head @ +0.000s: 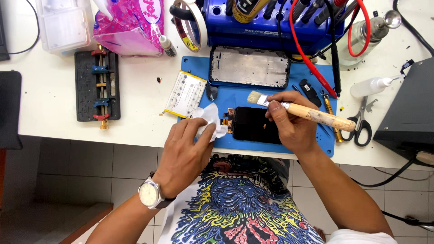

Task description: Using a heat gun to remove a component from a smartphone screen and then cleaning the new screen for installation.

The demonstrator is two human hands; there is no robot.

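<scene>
right hand [289, 122] grips wooden brush [307, 113] over black phone screen [253, 125]; left hand [185, 151] pinches white tissue [210, 118] at its left edge.

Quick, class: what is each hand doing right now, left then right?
Left hand: closed on a white tissue, beside the dark phone screen.
Right hand: closed on a wooden-handled brush.

The white table [140, 86] carries a blue rubber work mat [325, 135], a black rectangular clamp fixture [97, 86], black-handled scissors [361, 122], a clear plastic box [65, 25] and a white squeeze bottle [373, 86].
</scene>
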